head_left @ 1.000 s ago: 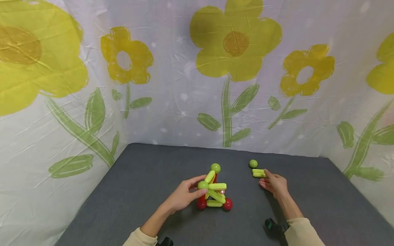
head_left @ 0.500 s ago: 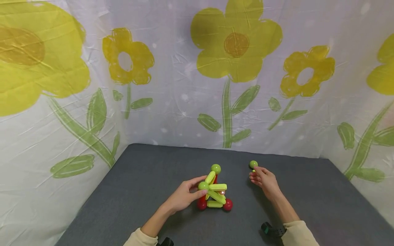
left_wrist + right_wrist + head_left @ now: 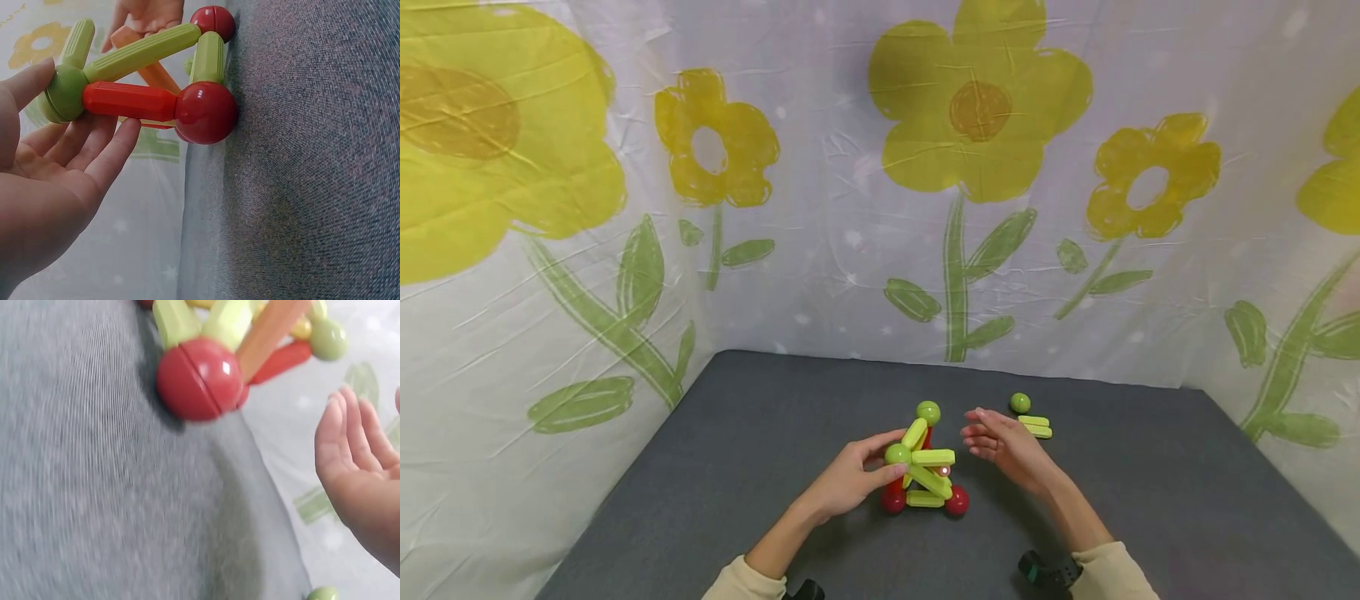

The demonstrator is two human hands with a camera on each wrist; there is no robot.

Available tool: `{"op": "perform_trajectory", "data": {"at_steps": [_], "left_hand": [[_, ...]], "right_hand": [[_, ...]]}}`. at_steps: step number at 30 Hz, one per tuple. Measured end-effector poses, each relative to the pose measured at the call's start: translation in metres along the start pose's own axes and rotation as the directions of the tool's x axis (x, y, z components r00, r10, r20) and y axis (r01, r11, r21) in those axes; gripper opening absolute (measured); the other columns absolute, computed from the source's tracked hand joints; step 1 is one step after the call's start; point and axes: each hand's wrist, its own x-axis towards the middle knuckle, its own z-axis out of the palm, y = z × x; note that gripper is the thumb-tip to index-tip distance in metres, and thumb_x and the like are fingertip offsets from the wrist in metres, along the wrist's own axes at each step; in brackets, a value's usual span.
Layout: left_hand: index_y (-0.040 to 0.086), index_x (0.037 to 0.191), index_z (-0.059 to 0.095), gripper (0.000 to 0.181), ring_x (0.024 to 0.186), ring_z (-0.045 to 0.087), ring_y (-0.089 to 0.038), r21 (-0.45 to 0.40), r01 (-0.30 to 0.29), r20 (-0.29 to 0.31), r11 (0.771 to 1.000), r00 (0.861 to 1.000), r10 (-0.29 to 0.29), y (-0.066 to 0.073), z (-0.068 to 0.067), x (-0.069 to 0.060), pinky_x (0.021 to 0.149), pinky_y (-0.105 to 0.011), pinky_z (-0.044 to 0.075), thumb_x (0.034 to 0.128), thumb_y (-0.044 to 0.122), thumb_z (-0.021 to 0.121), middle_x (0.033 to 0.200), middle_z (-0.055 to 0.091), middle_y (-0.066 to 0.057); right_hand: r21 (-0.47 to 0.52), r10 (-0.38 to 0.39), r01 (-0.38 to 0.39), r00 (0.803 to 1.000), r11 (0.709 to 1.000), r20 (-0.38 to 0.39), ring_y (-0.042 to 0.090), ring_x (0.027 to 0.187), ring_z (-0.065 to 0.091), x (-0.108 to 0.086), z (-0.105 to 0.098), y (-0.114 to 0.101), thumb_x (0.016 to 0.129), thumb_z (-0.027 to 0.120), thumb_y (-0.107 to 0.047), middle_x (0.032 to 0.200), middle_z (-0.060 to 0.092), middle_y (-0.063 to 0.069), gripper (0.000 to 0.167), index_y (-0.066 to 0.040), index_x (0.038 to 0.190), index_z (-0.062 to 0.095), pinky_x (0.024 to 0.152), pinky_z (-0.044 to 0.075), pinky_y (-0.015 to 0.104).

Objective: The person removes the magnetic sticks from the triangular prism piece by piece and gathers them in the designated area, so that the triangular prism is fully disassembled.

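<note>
We see the left hand (image 3: 850, 479) pinching a green ball (image 3: 898, 455) between thumb and fingers, at the left upper corner of a ball-and-rod structure (image 3: 928, 482). The right hand (image 3: 1006, 446) grips nothing; it hangs above the table (image 3: 775, 433), near the structure but apart from it.

The structure stands around the middle of the table, well in from the left and right edges and nearer to us than the far edge. Between it and the right hand we find a narrow strip of dark cloth; to the left, the cloth runs on broadly to the left edge.

The left arm reaches in from the near side, its thumb toward us and its forefinger behind the ball. The right arm slants inward, its palm turned toward the structure, its fingers loosely extended and its thumb apart from them in the right wrist view.

We see the structure resting on red balls (image 3: 957, 501), with a green rod (image 3: 933, 457) jutting toward the right hand. Beyond that hand, toward the far right corner, lie two green rods (image 3: 1035, 427) side by side, with a loose green ball (image 3: 1020, 403) just behind them, near the far edge. A flowered curtain (image 3: 835, 208) rises past that edge.
</note>
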Motion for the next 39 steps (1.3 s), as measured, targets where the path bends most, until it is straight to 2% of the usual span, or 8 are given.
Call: {"op": "perform_trajectory", "data": {"at_steps": [3,8,18,21,28,32,36,39], "left_hand": [[0.006,0.142,0.043,0.055,0.115,0.054,-0.027,-0.001,0.003,-0.002,1.0,1.0,-0.003,0.0,0.0,0.0,0.089,-0.036,0.049,0.0943,0.027,0.062,0.134,0.05,-0.013],[0.005,0.142,0.043,0.056,0.116,0.053,-0.028,-0.009,0.009,0.001,1.0,1.0,-0.009,0.001,0.0,0.0,0.089,-0.037,0.048,0.0947,0.027,0.062,0.136,0.048,-0.014],[0.006,0.142,0.043,0.056,0.118,0.053,-0.027,-0.016,0.006,0.006,1.0,1.0,-0.006,-0.001,-0.001,0.001,0.09,-0.036,0.048,0.0946,0.028,0.062,0.138,0.047,-0.013],[0.006,0.143,0.043,0.056,0.118,0.052,-0.027,-0.018,-0.003,0.011,1.0,1.0,0.003,0.0,-0.001,0.0,0.09,-0.035,0.048,0.095,0.028,0.061,0.139,0.046,-0.013],[0.006,0.143,0.043,0.054,0.117,0.054,-0.026,-0.015,-0.015,0.015,1.0,1.0,0.015,0.0,-0.001,0.0,0.09,-0.033,0.048,0.0957,0.027,0.06,0.138,0.048,-0.012],[0.006,0.143,0.043,0.055,0.116,0.054,-0.025,-0.007,-0.011,0.011,1.0,1.0,0.011,0.0,-0.001,0.0,0.089,-0.033,0.048,0.0954,0.028,0.06,0.138,0.048,-0.012],[0.007,0.143,0.043,0.054,0.116,0.054,-0.025,-0.015,-0.011,0.014,1.0,1.0,0.011,0.0,-0.001,0.0,0.089,-0.033,0.048,0.0953,0.028,0.061,0.138,0.048,-0.011],[0.007,0.143,0.043,0.054,0.118,0.053,-0.025,-0.021,-0.019,0.023,1.0,1.0,0.019,-0.001,-0.001,0.0,0.09,-0.033,0.048,0.0959,0.027,0.06,0.138,0.048,-0.011]], "right_hand": [[0.029,0.005,-0.007,0.997,1.0,0.075,0.016,0.092,0.061,-0.001,0.008,-0.003,0.103,0.045,-0.028,0.101,0.064,0.005,0.028,-0.006,0.115,0.057,0.085,0.049,0.029],[0.039,0.013,-0.019,0.988,0.999,0.154,0.016,0.095,0.061,-0.003,0.02,-0.008,0.104,0.043,-0.026,0.103,0.065,0.006,0.027,-0.008,0.114,0.06,0.088,0.049,0.03],[-0.021,0.01,-0.004,0.953,1.0,0.303,0.026,0.114,0.055,-0.001,0.032,-0.02,0.102,0.046,-0.016,0.119,0.061,0.015,0.041,0.012,0.132,0.043,0.1,0.04,0.039],[-0.043,0.007,0.009,0.939,0.999,0.345,0.024,0.114,0.056,0.0,0.035,-0.023,0.101,0.049,-0.011,0.12,0.06,0.015,0.037,0.01,0.131,0.045,0.098,0.042,0.038],[-0.141,-0.038,0.109,0.901,0.984,0.433,0.022,0.108,0.058,0.0,0.043,-0.025,0.093,0.061,-0.003,0.12,0.059,0.014,0.041,0.009,0.129,0.047,0.086,0.05,0.037],[-0.143,-0.061,0.143,0.882,0.979,0.467,0.021,0.105,0.06,0.0,0.046,-0.025,0.089,0.064,0.002,0.117,0.061,0.012,0.042,0.013,0.125,0.046,0.083,0.052,0.035],[-0.137,-0.085,0.172,0.871,0.975,0.484,0.02,0.102,0.061,0.0,0.046,-0.025,0.089,0.062,0.004,0.115,0.062,0.012,0.04,0.015,0.124,0.045,0.079,0.053,0.032],[-0.117,-0.08,0.155,0.871,0.981,0.484,0.02,0.104,0.061,0.0,0.045,-0.026,0.091,0.059,0.004,0.117,0.062,0.012,0.038,0.014,0.125,0.045,0.079,0.052,0.032]]}}
